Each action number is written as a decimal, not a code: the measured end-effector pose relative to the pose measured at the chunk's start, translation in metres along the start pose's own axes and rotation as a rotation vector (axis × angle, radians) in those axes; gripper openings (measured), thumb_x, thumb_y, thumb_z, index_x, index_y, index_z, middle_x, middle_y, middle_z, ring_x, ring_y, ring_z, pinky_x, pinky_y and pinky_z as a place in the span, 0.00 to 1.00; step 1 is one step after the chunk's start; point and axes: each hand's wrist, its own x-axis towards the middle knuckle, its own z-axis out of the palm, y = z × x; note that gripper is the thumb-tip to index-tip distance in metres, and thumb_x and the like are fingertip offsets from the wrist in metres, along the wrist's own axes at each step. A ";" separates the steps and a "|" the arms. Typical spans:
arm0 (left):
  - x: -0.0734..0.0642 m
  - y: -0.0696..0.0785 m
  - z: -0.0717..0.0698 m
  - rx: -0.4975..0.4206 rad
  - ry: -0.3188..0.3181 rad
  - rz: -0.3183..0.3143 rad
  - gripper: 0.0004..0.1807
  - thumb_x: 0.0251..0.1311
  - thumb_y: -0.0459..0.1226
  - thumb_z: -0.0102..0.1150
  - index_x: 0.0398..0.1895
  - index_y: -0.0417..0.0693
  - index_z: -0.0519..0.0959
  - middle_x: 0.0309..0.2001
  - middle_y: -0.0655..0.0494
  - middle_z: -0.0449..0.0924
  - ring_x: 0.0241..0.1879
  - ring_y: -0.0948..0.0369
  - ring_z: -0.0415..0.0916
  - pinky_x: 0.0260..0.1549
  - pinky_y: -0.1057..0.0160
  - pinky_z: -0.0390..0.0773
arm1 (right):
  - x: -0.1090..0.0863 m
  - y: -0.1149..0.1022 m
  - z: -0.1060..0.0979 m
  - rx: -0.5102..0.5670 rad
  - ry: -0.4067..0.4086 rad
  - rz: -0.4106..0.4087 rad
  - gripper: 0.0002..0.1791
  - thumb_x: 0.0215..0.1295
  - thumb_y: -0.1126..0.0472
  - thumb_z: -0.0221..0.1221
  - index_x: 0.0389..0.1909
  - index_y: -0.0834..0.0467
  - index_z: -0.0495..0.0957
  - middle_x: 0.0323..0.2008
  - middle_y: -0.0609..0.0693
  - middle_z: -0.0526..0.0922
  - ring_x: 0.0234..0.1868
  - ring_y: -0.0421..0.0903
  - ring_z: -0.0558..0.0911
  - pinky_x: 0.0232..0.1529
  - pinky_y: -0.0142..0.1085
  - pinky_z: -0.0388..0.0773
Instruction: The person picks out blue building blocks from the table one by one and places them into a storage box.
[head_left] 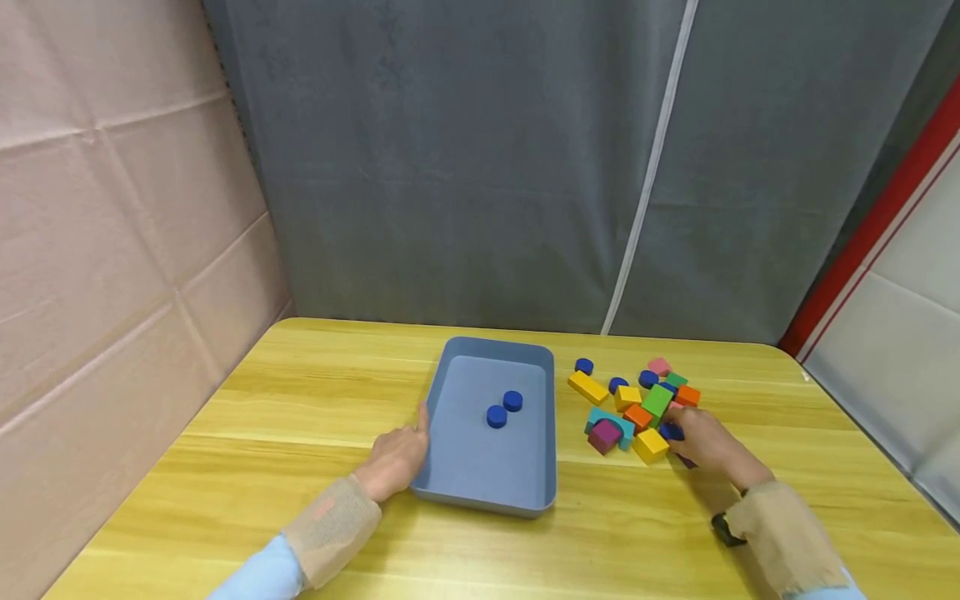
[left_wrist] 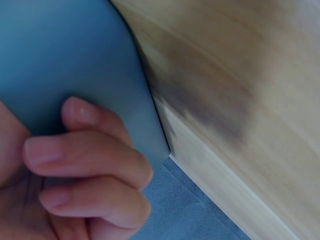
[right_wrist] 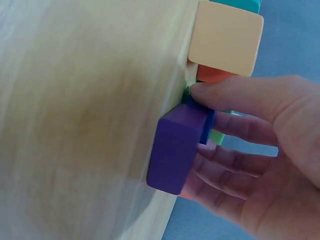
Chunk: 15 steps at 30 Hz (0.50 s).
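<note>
A grey curtain (head_left: 465, 167) hung behind my wooden counter (head_left: 315, 383). The blue-grey tray (head_left: 480, 475) sat near the middle of the counter, and a cluster of coloured blocks (head_left: 657, 401) lay to its right. My left hand (head_left: 396, 458) touched the tray's left side, index finger straight along the rim and the other fingers (left_wrist: 90, 155) curled; I couldn't tell whether they gripped it. My right hand (head_left: 705, 439) was at the near right edge of the cluster. A yellow bar (head_left: 588, 387) lay just beside the tray, and a purple block (right_wrist: 172, 150) sat next to my right fingers. Those pinched one blue disc (right_wrist: 207, 127) between thumb and fingertips. Two more blue discs (head_left: 497, 417) lay inside the tray, right of its centre.
</note>
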 end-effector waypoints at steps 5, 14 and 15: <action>0.000 0.000 0.000 -0.003 0.000 0.002 0.34 0.48 0.20 0.44 0.63 0.26 0.51 0.14 0.49 0.67 0.13 0.58 0.63 0.12 0.61 0.69 | 0.000 -0.001 -0.003 -0.003 0.040 -0.002 0.13 0.43 0.70 0.63 0.31 0.70 0.73 0.27 0.57 0.76 0.28 0.49 0.74 0.33 0.47 0.74; -0.001 0.001 -0.001 -0.014 -0.008 -0.004 0.34 0.48 0.20 0.44 0.63 0.27 0.50 0.14 0.50 0.66 0.14 0.59 0.63 0.13 0.61 0.68 | -0.002 -0.003 -0.006 0.001 0.071 0.040 0.17 0.42 0.69 0.63 0.34 0.73 0.72 0.31 0.64 0.74 0.32 0.57 0.75 0.34 0.51 0.74; -0.001 0.001 -0.001 -0.016 -0.010 -0.004 0.34 0.48 0.20 0.44 0.63 0.27 0.50 0.13 0.50 0.66 0.14 0.59 0.63 0.13 0.61 0.69 | -0.002 -0.004 -0.007 0.007 0.075 0.044 0.17 0.42 0.70 0.63 0.34 0.72 0.71 0.31 0.64 0.73 0.32 0.57 0.75 0.34 0.51 0.74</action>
